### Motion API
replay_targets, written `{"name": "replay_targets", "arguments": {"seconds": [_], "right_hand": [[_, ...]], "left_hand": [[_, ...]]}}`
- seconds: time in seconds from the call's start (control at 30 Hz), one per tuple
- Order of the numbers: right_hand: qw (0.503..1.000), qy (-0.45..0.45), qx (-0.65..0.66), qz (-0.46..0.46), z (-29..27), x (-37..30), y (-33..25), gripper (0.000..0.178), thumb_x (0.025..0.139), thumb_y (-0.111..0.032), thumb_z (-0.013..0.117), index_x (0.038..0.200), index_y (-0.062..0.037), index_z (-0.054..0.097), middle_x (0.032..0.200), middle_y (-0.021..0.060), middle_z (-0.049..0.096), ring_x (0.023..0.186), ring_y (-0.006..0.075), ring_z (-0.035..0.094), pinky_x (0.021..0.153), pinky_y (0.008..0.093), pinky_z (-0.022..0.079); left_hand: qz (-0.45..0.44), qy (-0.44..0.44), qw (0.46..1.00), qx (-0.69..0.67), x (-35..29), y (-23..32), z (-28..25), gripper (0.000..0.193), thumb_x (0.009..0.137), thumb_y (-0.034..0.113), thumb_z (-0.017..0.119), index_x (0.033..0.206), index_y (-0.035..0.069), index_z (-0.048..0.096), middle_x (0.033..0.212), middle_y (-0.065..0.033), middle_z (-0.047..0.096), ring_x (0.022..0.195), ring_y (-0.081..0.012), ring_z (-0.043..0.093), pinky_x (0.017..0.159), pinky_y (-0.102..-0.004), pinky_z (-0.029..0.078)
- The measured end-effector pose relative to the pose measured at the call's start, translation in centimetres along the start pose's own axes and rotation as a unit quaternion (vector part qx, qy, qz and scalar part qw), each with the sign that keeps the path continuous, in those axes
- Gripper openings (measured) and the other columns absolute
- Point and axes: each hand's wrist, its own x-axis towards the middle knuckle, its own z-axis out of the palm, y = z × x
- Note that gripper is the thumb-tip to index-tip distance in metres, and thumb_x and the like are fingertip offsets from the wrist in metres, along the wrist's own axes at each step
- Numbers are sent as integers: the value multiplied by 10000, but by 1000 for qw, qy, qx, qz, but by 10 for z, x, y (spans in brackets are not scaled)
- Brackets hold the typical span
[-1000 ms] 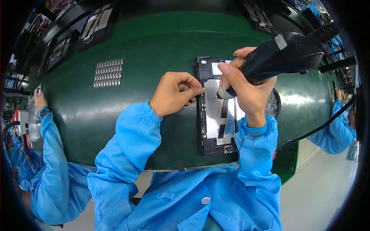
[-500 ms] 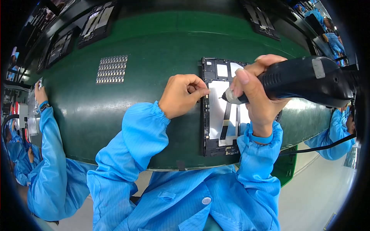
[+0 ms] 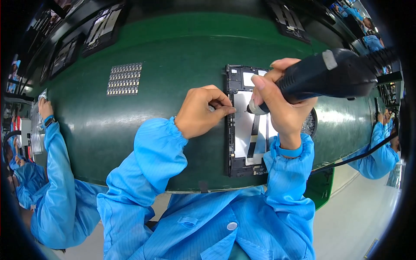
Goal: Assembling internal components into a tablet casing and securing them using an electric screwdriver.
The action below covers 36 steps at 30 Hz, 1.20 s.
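Observation:
A tablet-like device with a black frame and white and silver inner plates (image 3: 243, 133) lies on the green table in front of me. At its left edge, my left hand (image 3: 203, 112) is closed in a pinch; whatever its fingertips hold is too small to make out. My right hand (image 3: 284, 106) is wrapped round a black electric screwdriver (image 3: 329, 77), whose tip points left, over the device and close to my left fingertips. The hand and tool hide the device's upper right part.
A sheet of small circuit boards (image 3: 124, 79) lies left of centre. Further devices (image 3: 103, 28) stand along the far side. A round dish of small parts (image 3: 309, 123) is beside my right wrist. At the left, a co-worker's arm (image 3: 56, 147) reaches onto the table. A black cable (image 3: 346, 162) runs at right.
My right hand and the screwdriver have shifted slightly left, and the tool's rear has swung up and left. The round dish has come into view. My left hand stays pinched at the device's edge.

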Motion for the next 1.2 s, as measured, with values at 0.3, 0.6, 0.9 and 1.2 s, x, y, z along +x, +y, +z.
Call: {"name": "replay_targets", "arguments": {"seconds": [0.3,0.6,0.9,1.2], "right_hand": [[996,-44,-77,1,-2,7,9,293,748,104,689,987,34,535,637,78,618,513,116,588,488,228,463],[998,23,-33,48,4,9,9,202,708,31,749,862,26,618,589,-6,599,534,38,550,504,187,420],[998,30,-23,43,2,7,9,203,698,33,752,852,24,620,588,-4,603,540,39,552,516,186,428],[998,24,-34,35,2,7,10,211,696,41,750,866,30,625,592,5,606,549,40,557,507,191,426]], "left_hand": [[-135,-23,990,-27,3,3,-3,149,748,43,734,843,-48,663,752,-104,675,686,-121,632,624,-267,510],[-204,-31,961,-183,10,9,-19,115,823,23,685,907,-24,621,797,-48,659,683,-84,625,594,-194,502],[-190,-11,969,-157,7,5,-4,146,816,71,696,895,-45,656,737,-68,665,646,-91,622,566,-223,493],[-132,-2,989,-67,10,-4,1,137,801,61,703,896,-29,663,755,-50,657,661,-69,592,554,-216,481]]}}
